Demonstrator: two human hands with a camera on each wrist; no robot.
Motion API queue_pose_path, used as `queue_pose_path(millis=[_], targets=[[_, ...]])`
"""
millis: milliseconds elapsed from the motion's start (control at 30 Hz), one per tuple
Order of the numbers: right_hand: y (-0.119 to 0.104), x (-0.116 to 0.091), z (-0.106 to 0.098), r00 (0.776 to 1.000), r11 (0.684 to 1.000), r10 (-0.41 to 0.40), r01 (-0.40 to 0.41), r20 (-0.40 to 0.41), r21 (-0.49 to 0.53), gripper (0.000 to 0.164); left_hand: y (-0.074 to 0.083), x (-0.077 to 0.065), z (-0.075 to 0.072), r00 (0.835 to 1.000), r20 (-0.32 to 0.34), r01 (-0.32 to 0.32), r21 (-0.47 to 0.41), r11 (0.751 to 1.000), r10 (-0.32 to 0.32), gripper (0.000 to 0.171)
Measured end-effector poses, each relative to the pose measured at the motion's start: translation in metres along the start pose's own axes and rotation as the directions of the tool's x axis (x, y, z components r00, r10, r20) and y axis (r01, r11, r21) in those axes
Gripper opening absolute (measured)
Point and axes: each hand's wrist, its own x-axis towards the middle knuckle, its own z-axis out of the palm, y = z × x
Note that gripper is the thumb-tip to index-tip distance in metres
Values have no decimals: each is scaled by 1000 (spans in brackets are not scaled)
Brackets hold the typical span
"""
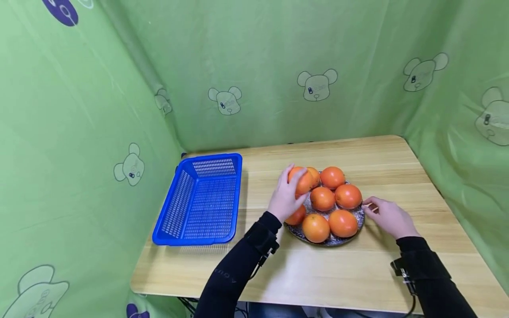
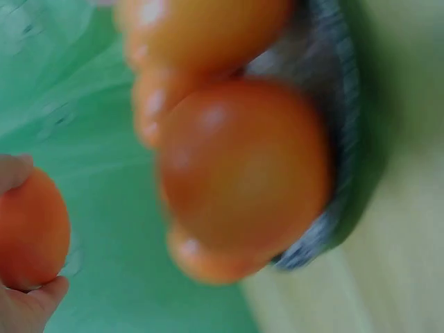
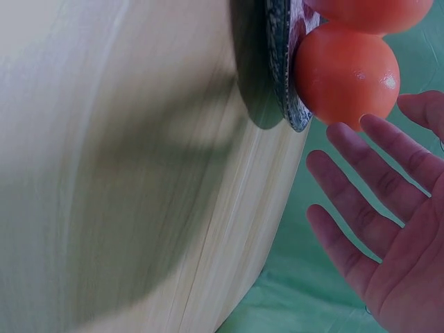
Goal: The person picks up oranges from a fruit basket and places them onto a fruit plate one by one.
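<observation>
My left hand (image 1: 284, 199) grips an orange (image 1: 301, 181) at the far left side of a dark patterned plate (image 1: 360, 217). In the left wrist view, thumb and fingers wrap this orange (image 2: 31, 232), which is apart from the others. Several more oranges (image 1: 322, 199) lie on the plate, one of them (image 1: 295, 215) partly hidden by the left hand. By the plate's right rim is my right hand (image 1: 391, 216). Its fingers (image 3: 354, 208) are spread and loosely bent in the right wrist view, holding nothing, close to the nearest orange (image 3: 347, 76); whether they touch it I cannot tell.
A blue plastic basket (image 1: 237, 198) with slotted walls stands to the left of the plate, with nothing inside. Both are on a light wooden table (image 1: 314, 274). Green curtains (image 1: 270, 53) with bear drawings enclose the back and sides.
</observation>
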Motion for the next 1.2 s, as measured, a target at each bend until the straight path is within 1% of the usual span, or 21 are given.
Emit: queue_pose_path(millis=[100,200,333,467,567,667,767,933,1067,1200], targets=[[1,-1,1,1000,1000,1,-1,-7,-2,29,0,-8,17,999,49,-7,35,999,6,69],[2,-2,3,1000,1000,0,0,-15,-7,29,-1,-16,29,995,92,-35,79,996,28,70],[3,-4,5,1000,1000,6,-6,-18,-8,31,-4,-24,38,988,144,-71,137,988,51,73],[2,-6,5,1000,1000,7,-7,-14,-5,32,-4,-27,42,979,201,-67,187,980,28,76],[1,-6,4,1000,1000,1,-1,-13,0,33,-4,-27,43,969,246,-43,209,977,-10,85],[2,-6,2,1000,1000,-5,5,-22,1,32,-5,-25,43,955,292,-23,217,976,-42,96],[3,-5,2,999,1000,-14,14,-34,-5,30,-6,-24,41,942,330,-16,210,978,-56,102],[5,-5,3,999,1000,-20,20,-40,-7,28,-6,-21,36,930,362,-9,199,980,-65,104],[4,-5,4,999,1000,-15,15,-40,-5,28,-3,-16,29,923,378,3,189,982,-75,104],[4,-5,5,999,1000,-14,14,-44,-1,28,-4,-15,26,923,375,9,198,980,-84,105]])
